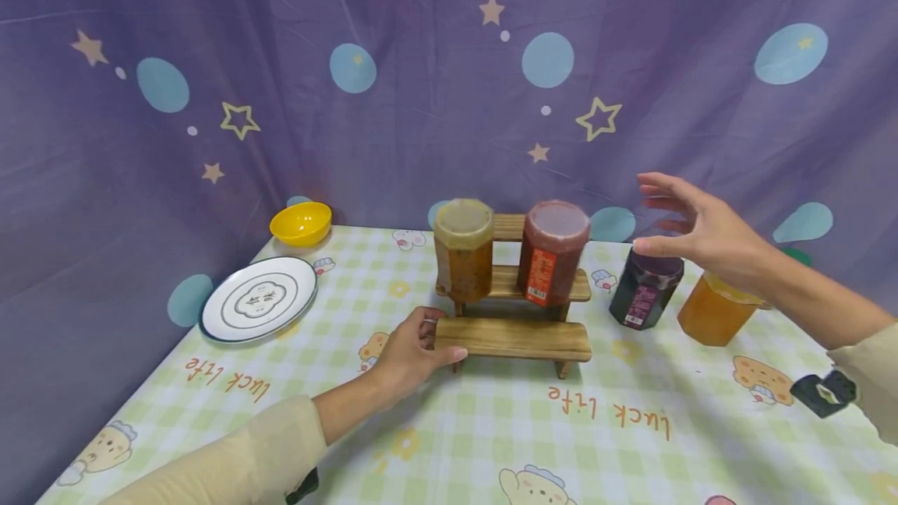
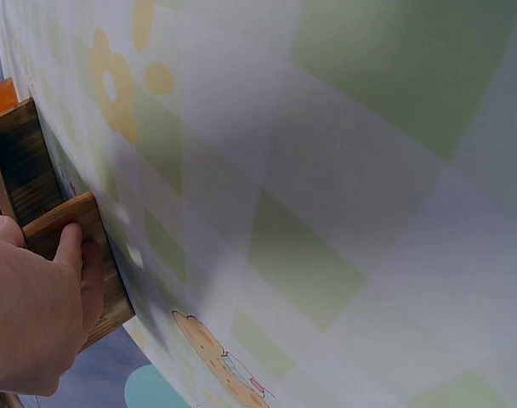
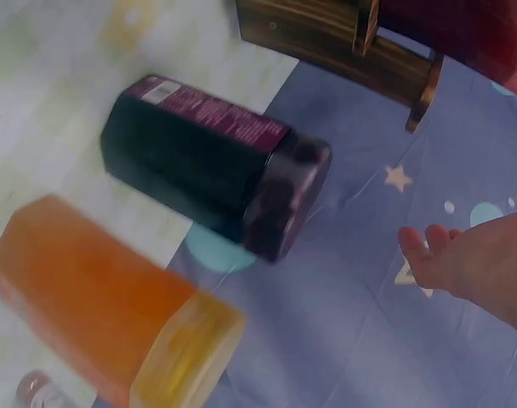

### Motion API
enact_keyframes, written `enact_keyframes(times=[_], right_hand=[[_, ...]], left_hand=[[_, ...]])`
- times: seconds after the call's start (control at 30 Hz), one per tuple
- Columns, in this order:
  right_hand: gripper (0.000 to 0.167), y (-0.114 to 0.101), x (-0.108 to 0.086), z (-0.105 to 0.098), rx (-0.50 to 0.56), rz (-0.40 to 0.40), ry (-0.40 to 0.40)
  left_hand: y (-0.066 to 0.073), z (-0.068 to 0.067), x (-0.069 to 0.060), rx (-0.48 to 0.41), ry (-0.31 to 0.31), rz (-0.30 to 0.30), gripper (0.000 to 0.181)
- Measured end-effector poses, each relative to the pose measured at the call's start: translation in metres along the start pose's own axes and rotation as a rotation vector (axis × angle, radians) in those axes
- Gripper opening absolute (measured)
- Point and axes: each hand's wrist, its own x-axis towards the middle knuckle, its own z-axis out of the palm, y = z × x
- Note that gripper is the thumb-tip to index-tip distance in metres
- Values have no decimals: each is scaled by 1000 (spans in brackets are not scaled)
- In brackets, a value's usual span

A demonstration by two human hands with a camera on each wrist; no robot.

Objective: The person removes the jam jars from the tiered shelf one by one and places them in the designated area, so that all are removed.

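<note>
A three-tier wooden stand (image 1: 512,337) is on the table, its lowest step gripped at the left end by my left hand (image 1: 410,353), the thumb at the front edge. Two jars stand side by side on the middle step: one amber-brown (image 1: 463,256), the other dark red with a red label (image 1: 554,256). My right hand (image 1: 701,228) is held in the air, fingers spread apart from the thumb, holding nothing. Below it on the table is a dark purple jar (image 1: 641,294); an orange jar with a yellow lid (image 3: 88,293) stands beside that, partly behind my right forearm in the head view.
A white plate (image 1: 295,271) with a dark rim lies at the left, and a yellow bowl (image 1: 302,224) sits behind it. Purple curtain (image 1: 435,100) hangs along the back. A small bottle or jar (image 3: 42,393) shows partly at the right wrist view's corner.
</note>
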Motion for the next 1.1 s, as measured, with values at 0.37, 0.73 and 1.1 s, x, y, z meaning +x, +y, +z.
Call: enact_keyframes(times=[0.37, 0.73, 1.1], right_hand=[[82, -23, 12, 32, 138, -122, -111], [85, -33, 24, 64, 218, -181, -135], [82, -32, 28, 74, 181, -152, -58]], left_hand=[[-1, 1, 0, -4, 7, -4, 59], [0, 1, -1, -4, 1, -2, 60], [1, 1, -1, -8, 3, -6, 61]])
